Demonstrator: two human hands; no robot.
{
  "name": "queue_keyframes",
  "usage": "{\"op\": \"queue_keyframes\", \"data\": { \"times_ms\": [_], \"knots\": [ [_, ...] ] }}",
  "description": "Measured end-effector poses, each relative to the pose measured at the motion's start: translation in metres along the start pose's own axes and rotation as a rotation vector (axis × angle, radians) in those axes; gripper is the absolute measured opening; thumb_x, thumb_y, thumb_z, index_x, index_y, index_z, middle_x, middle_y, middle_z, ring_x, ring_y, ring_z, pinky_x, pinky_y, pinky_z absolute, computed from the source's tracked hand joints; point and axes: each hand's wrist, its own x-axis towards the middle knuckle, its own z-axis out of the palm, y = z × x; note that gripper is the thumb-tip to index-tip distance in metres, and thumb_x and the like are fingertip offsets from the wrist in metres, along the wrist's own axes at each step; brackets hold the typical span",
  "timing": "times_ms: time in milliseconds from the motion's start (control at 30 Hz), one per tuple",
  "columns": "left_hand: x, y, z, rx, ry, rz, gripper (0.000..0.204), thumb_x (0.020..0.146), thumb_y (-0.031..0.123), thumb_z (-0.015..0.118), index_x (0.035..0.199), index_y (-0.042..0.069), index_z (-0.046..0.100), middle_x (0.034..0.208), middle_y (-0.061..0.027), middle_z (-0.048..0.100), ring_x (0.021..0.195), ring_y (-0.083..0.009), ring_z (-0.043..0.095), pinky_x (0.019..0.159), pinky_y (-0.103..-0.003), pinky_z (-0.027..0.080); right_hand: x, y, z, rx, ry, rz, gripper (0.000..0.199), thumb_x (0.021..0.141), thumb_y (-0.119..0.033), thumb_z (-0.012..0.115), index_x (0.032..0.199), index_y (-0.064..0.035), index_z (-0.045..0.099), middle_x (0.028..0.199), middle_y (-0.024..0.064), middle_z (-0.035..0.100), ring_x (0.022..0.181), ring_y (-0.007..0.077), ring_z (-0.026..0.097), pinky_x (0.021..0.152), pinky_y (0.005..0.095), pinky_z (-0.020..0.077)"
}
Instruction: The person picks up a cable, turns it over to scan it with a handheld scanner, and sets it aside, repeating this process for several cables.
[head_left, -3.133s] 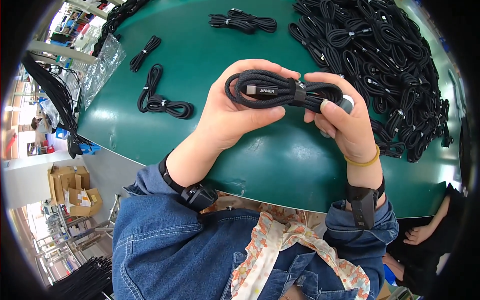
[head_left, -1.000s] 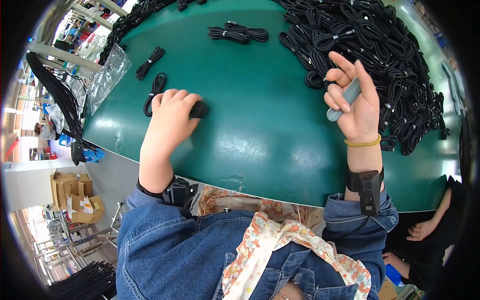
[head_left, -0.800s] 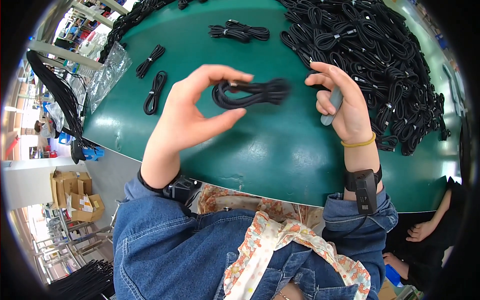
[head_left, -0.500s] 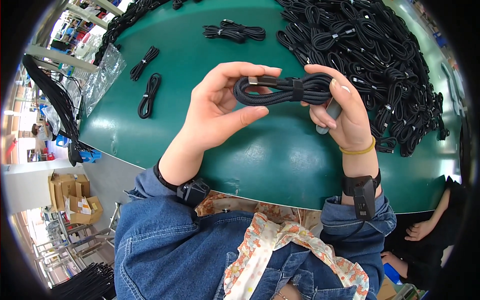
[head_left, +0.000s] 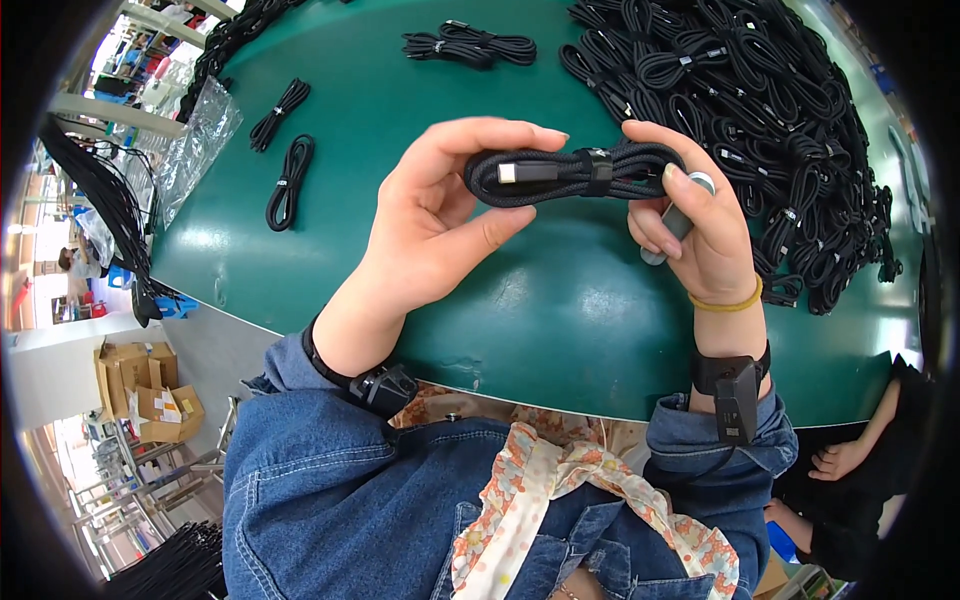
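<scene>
A coiled black braided cable (head_left: 575, 190), bound round its middle by a black strap (head_left: 600, 172), is held level above the green table. Its connector, with a pale metal tip (head_left: 508, 173), lies on the coil's left half and faces up. My left hand (head_left: 425, 220) is closed on the coil's left end, fingers above and thumb below. My right hand (head_left: 712, 225) grips the right end between thumb and fingers. A grey rod-like object (head_left: 676, 222) with a pale end is tucked in the right palm; its kind I cannot make out.
A big heap of coiled black cables (head_left: 740, 130) covers the table's right side. Two bundles (head_left: 468, 45) lie at the far middle, with single ones (head_left: 290, 183) at left. Clear plastic (head_left: 203, 145) hangs near the left edge. Another person's hand (head_left: 838, 461) shows at lower right.
The coil has been rolled in my fingers, so the connector and the flat of the strap now face up. My right hand has shifted slightly right and down. Both hands keep hold.
</scene>
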Motion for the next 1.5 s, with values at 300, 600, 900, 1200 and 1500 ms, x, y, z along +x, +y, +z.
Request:
{"op": "queue_keyframes", "data": {
  "times_ms": [300, 600, 900, 1200, 1500],
  "knots": [
    [-0.002, 0.005, -0.002, -0.087, 0.106, -0.359, 0.023, 0.084, 0.009, 0.051, 0.103, -0.003, 0.05, 0.087, -0.0121, 0.059, 0.07, -0.015, 0.059, 0.069, -0.025, 0.047, 0.002, 0.002, -0.002, -0.041, -0.045, -0.013, 0.042, 0.088, -0.031, 0.041, 0.111, 0.004, 0.048, 0.074, 0.0093, 0.058, 0.042, 0.0032, 0.034, 0.041, 0.0171, 0.0283],
    [0.003, 0.007, 0.001, -0.029, 0.145, -0.553, 0.046, 0.09, 0.032, 0.031, 0.093, -0.009, 0.051, 0.068, -0.0168, 0.058, 0.053, -0.0234, 0.058, 0.052, -0.032, 0.05, 0.002, 0.005, -0.002, -0.102, 0.052, -0.04, 0.038, 0.087, -0.033, 0.045, 0.095, 0.002, 0.057, 0.068, 0.0054, 0.057, 0.042, 0.0033, 0.034, 0.04, 0.0164, 0.0277],
    [0.005, 0.002, 0.0, -0.01, 0.104, -0.567, 0.042, 0.089, 0.03, 0.034, 0.088, -0.007, 0.053, 0.069, -0.014, 0.059, 0.058, -0.0223, 0.059, 0.062, -0.031, 0.049, 0.002, 0.0, 0.004, -0.184, 0.06, 0.015, 0.032, 0.086, -0.025, 0.047, 0.096, 0.004, 0.055, 0.065, 0.0024, 0.054, 0.04, 0.002, 0.034, 0.04, 0.0173, 0.0298],
    [-0.011, 0.008, -0.058, 1.512, 0.16, -0.23, 0.035, 0.074, 0.038, 0.058, 0.094, 0.01, 0.058, 0.095, -0.0089, 0.056, 0.093, -0.0272, 0.052, 0.081, -0.046, 0.037, 0.004, 0.006, -0.005, -0.636, -0.054, 0.217, 0.016, 0.079, -0.013, 0.057, 0.088, -0.0006, 0.061, 0.064, 0.0006, 0.056, 0.045, 0.0009, 0.038, 0.043, 0.0163, 0.0293],
    [-0.05, 0.009, -0.129, 1.913, 0.406, -0.843, 0.05, 0.074, 0.03, 0.059, 0.116, 0.009, 0.041, 0.112, -0.0143, 0.045, 0.097, -0.029, 0.052, 0.081, -0.049, 0.038, 0.0, -0.022, -0.014, 0.521, 0.121, -0.234, 0.036, 0.088, -0.03, 0.043, 0.11, -0.002, 0.048, 0.091, 0.012, 0.06, 0.043, 0.0061, 0.036, 0.046, 0.0195, 0.0333]
  ]
}}
